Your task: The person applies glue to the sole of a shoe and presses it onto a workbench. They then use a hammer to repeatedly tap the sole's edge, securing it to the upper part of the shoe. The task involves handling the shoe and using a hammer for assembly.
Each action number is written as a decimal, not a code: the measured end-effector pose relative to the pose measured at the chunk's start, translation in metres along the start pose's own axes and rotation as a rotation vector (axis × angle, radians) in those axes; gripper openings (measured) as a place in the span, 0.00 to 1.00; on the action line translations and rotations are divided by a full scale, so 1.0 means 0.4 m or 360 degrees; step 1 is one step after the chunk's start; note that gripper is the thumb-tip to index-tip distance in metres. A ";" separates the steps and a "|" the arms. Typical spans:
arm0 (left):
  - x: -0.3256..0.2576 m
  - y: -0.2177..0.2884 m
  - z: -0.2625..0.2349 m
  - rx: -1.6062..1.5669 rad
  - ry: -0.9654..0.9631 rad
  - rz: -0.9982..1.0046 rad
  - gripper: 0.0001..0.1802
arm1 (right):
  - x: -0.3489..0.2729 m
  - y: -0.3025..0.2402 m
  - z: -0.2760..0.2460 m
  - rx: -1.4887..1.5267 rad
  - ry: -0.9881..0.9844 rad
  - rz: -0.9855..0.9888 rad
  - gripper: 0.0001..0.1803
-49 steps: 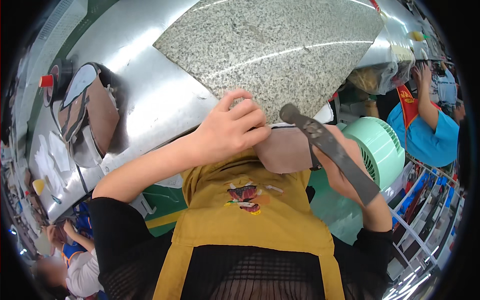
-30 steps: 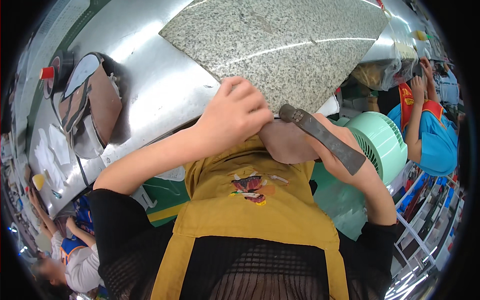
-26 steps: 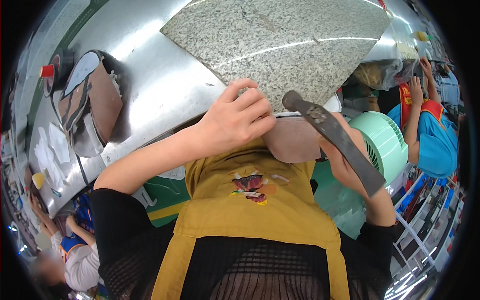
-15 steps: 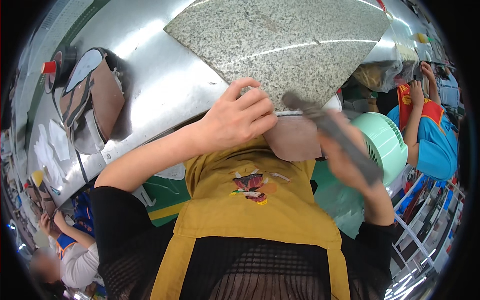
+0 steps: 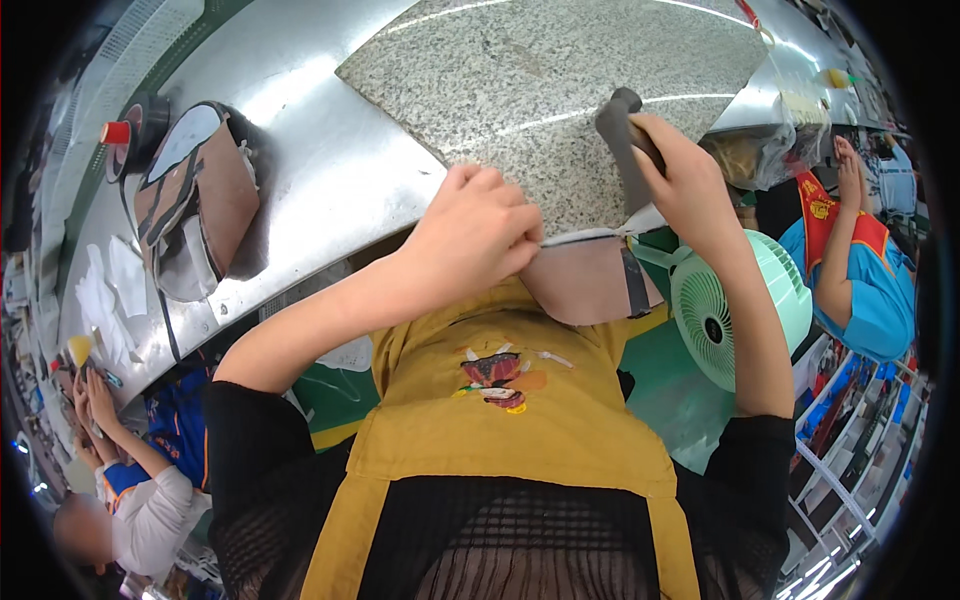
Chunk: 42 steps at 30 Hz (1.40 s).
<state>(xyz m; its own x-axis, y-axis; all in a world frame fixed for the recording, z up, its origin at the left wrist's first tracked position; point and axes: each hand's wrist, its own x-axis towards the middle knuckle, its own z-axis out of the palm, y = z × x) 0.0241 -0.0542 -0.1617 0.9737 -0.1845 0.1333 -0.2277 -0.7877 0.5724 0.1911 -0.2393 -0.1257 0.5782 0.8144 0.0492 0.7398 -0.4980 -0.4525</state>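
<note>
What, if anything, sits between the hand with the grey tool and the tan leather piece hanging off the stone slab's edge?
Nothing visible. The right hand holds the grey tool above the granite slab, just over the tan leather piece. The left hand pinches that piece's edge to one side, not under the tool.

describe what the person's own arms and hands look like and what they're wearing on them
Both forearms are bare from above the elbow down, and the left hand and right hand have no gloves, rings or wristbands that I can see. The upper arms are covered by short black open-mesh sleeves, worn under a mustard-yellow apron with a small stitched picture on its bib.
</note>
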 end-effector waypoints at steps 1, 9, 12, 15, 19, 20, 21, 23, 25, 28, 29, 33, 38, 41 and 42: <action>0.003 0.014 -0.006 -0.0074 -0.0079 -0.0027 0.05 | 0.012 0.010 0.007 -0.0059 0.0025 0.0055 0.17; -0.035 0.073 0.029 -0.0537 -0.0004 -0.0113 0.08 | -0.099 -0.066 0.003 0.0126 0.0108 -0.0521 0.17; -0.039 0.115 0.015 -0.0912 -0.0146 -0.0234 0.09 | -0.168 -0.089 0.017 0.0690 -0.0679 -0.0240 0.14; -0.029 0.120 -0.005 -0.1248 -0.0224 -0.0438 0.12 | -0.198 -0.085 -0.002 0.1045 -0.0819 0.0097 0.15; -0.029 0.060 0.028 -0.0632 -0.0224 0.0099 0.15 | -0.219 -0.064 -0.007 0.1353 -0.0716 0.0263 0.14; -0.034 0.064 0.026 -0.0669 -0.0291 0.0027 0.15 | -0.227 -0.052 -0.004 0.1310 -0.0714 0.0192 0.13; -0.044 0.073 0.023 -0.0705 -0.0356 -0.0046 0.15 | -0.236 -0.037 0.009 0.1267 -0.0712 0.0120 0.13; -0.058 0.082 0.018 -0.0915 -0.0497 -0.0291 0.15 | -0.236 -0.015 0.023 0.1081 -0.0726 -0.0001 0.14; -0.053 0.091 0.027 -0.0789 -0.0440 -0.0468 0.15 | -0.226 -0.001 0.057 0.1145 -0.0680 0.0186 0.14; -0.042 0.087 0.047 -0.0577 -0.0025 -0.0426 0.12 | -0.199 -0.004 0.064 0.1202 -0.0509 0.0396 0.12; -0.039 0.087 0.044 -0.0533 0.0098 -0.0374 0.11 | -0.195 -0.007 0.061 0.1226 -0.0424 0.0392 0.12; 0.001 0.084 0.058 0.0009 0.0277 -0.0284 0.09 | -0.170 0.014 0.075 0.0715 -0.0073 0.0136 0.13; 0.020 0.085 0.057 0.0285 0.0491 -0.0014 0.10 | -0.176 -0.001 0.084 0.0572 0.0053 0.0181 0.12; 0.048 0.072 0.093 -0.0020 0.0480 -0.0033 0.09 | -0.177 -0.005 0.083 0.0470 0.0113 0.0128 0.11; 0.055 0.063 0.099 -0.0047 0.0434 -0.0034 0.09 | -0.177 -0.006 0.082 0.0389 0.0152 0.0072 0.10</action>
<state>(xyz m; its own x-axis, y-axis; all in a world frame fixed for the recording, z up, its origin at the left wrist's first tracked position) 0.0398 -0.1013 -0.1762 0.9435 0.0000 0.3314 -0.2108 -0.7716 0.6002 0.1370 -0.2860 -0.1573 0.6475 0.7552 0.1024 0.6138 -0.4371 -0.6575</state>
